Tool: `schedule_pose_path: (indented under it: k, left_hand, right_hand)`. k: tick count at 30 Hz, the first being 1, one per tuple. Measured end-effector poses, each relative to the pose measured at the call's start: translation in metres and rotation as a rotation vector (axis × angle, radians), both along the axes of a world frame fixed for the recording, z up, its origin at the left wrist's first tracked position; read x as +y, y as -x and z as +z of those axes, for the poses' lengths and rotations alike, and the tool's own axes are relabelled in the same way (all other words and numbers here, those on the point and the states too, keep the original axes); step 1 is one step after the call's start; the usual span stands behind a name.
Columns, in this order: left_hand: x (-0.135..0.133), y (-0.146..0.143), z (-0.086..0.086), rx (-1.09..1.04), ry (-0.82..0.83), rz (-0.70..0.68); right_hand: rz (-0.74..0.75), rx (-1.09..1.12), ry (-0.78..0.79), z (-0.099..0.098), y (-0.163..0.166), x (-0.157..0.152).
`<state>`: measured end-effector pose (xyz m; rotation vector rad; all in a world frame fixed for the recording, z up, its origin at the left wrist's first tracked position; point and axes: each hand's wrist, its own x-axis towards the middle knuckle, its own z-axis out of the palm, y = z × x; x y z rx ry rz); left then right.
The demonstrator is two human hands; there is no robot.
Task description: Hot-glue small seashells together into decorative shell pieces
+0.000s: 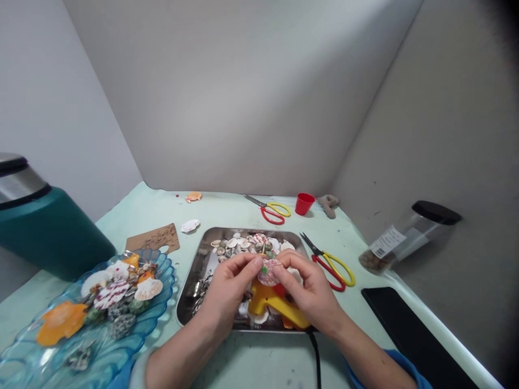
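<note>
Head view, and it's fingertips all round: the left hand (pixel 227 286) and right hand (pixel 310 292) both have their grips pinched on one pink shell (pixel 268 276), up over a single metal tray (pixel 186 302)! One yellow glue gun (pixel 263 300) lies in there, among shells too many to count. Two pairs of scissors: one far (pixel 263 205), one just right (pixel 323 254) of the tray. One red cup (pixel 305 204), far right. One blue dish (pixel 164 281), left, nearly meeting the tray's left edge, tight gap! More room between the near scissors and the black slab (pixel 413 335), right.
</note>
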<state>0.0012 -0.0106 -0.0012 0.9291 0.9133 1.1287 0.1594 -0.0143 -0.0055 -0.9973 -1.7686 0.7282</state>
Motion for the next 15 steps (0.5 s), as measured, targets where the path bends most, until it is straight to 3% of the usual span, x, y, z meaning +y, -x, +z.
schedule_pose_path:
  k: [7,15]
  left_hand:
    - [-0.0008,0.0021,0.0002,-0.009,-0.05,-0.013]
    - [0.0002,0.0007,-0.0011,-0.013,0.0,-0.021]
  right_hand:
    - [-0.052,-0.004,-0.005,-0.0013,0.0006,0.0017]
    - [-0.032,0.059,0.021,0.0,-0.0001,0.001]
